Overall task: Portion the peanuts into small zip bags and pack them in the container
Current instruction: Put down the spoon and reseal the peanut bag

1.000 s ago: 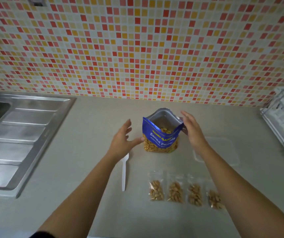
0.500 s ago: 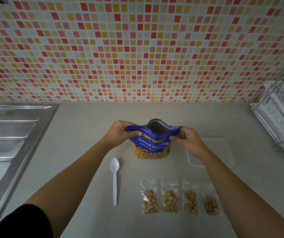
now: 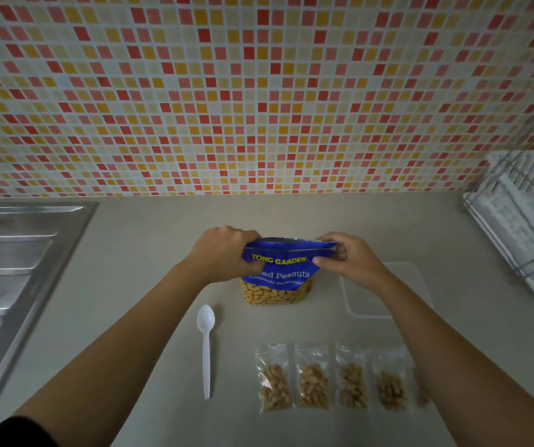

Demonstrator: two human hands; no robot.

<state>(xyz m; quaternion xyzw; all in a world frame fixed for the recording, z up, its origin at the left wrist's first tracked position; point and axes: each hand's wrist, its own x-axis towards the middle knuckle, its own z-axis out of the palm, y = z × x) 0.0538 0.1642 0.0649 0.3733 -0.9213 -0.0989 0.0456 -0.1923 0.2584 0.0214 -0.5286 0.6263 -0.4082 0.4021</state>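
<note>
A blue peanut bag (image 3: 277,280) stands upright on the counter, its mouth pressed flat. My left hand (image 3: 223,250) pinches the top left corner of the bag. My right hand (image 3: 348,258) pinches its top right corner. Several small zip bags (image 3: 331,380) with peanuts in them lie in a row near the front, the rightmost partly hidden by my right forearm. A clear plastic container (image 3: 360,301) sits to the right of the peanut bag, partly behind my right arm. A white plastic spoon (image 3: 206,346) lies left of the zip bags.
A steel sink drainboard (image 3: 10,269) fills the left side. A white dish rack (image 3: 523,221) stands at the right edge. The mosaic tile wall (image 3: 259,91) rises behind the counter (image 3: 136,253).
Both hands closed on the top corners of the peanut bag and pulled its mouth from wide open to flat.
</note>
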